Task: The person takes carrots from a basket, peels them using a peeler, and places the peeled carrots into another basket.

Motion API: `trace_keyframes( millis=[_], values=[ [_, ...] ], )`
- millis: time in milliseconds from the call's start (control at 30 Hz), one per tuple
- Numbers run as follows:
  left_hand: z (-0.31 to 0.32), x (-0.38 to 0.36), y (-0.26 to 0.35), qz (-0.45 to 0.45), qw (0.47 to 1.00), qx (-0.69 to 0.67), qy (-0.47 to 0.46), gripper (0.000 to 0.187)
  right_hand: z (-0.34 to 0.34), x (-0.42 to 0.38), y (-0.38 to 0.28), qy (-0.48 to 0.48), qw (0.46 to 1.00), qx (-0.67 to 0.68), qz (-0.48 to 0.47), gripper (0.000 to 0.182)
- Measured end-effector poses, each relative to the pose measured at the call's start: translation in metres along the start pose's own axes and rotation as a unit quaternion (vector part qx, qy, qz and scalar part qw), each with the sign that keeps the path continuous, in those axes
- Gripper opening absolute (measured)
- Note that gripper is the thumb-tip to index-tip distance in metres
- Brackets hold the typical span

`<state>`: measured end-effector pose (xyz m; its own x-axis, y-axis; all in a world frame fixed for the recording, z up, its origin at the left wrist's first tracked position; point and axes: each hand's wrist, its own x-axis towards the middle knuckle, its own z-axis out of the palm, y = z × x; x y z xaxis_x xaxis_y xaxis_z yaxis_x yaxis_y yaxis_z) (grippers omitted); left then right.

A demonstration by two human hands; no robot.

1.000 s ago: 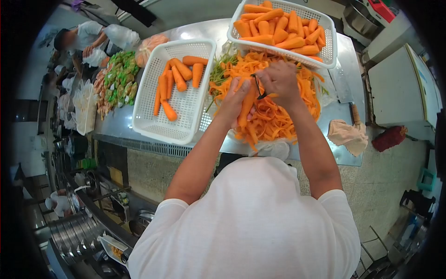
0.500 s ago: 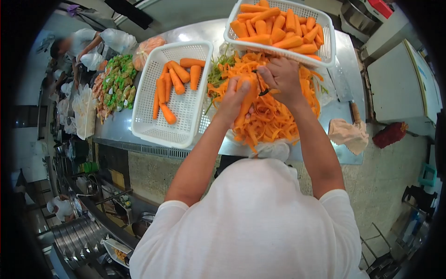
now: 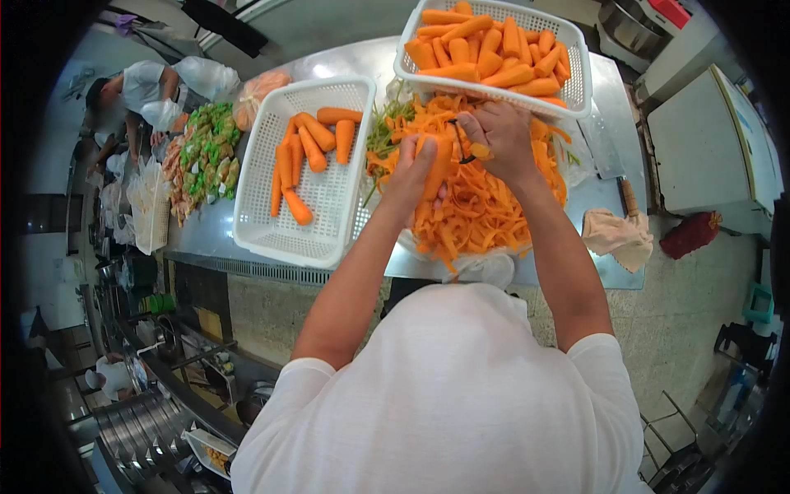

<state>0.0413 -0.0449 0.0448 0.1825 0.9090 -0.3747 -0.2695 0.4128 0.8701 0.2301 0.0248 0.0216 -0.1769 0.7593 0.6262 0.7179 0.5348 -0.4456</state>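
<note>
1. Workpiece location: one carrot is held above the near-left part of a heap of carrot peelings on the stainless-steel table.
2. Left hand: closed around the carrot, thumb lying along its upper side. The other fingers are mostly hidden beneath.
3. Right hand: fingers curled in a grip on a dark-framed peeler, its handle largely covered. The frame is beside the carrot; blade contact cannot be confirmed.
4. Handling (judgement): expect the carrot to be stiff, fairly light and firm under pressure. Bare flesh is probably moist and slippery; the narrower part may snap if bent.
5. Hold point (judgement): grip the body from the side, thumb and fingers opposed, clear of the blade's path. Hold the peeler by its handle only.
6. Surroundings: a perforated white basket with several carrots is to the left; a fuller basket is beyond the heap. A wooden-handled knife lies to the right.
</note>
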Motion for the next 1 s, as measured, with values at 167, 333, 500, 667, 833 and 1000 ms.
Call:
trace_keyframes(
  millis=[167, 333, 500, 667, 833, 1000],
  values=[
    [-0.003, 0.004, 0.0, 0.015, 1.0, -0.006, -0.014, 0.042, 0.015, -0.006, 0.019, -0.034, 0.996, -0.081, 0.01, 0.038],
    [-0.005, 0.011, -0.007, -0.024, 1.0, -0.014, 0.001, 0.056, 0.004, -0.006, -0.009, -0.037, 0.998, 0.049, -0.006, 0.038],
    [-0.004, 0.013, -0.001, -0.009, 1.0, 0.01, -0.005, 0.055, -0.001, 0.0, 0.004, -0.035, 0.999, 0.017, 0.028, 0.044],
    [-0.002, 0.016, 0.004, 0.006, 0.999, 0.027, -0.023, 0.051, 0.005, -0.006, 0.016, -0.06, 0.998, 0.014, 0.031, 0.045],
    [-0.005, 0.017, 0.0, -0.016, 0.998, -0.029, -0.046, 0.045, -0.009, -0.002, -0.005, -0.013, 0.997, 0.074, -0.018, 0.044],
    [0.001, 0.021, 0.0, -0.037, 0.997, -0.053, -0.037, 0.036, 0.001, 0.0, 0.003, -0.061, 0.997, 0.027, 0.024, 0.047]
  ],
)
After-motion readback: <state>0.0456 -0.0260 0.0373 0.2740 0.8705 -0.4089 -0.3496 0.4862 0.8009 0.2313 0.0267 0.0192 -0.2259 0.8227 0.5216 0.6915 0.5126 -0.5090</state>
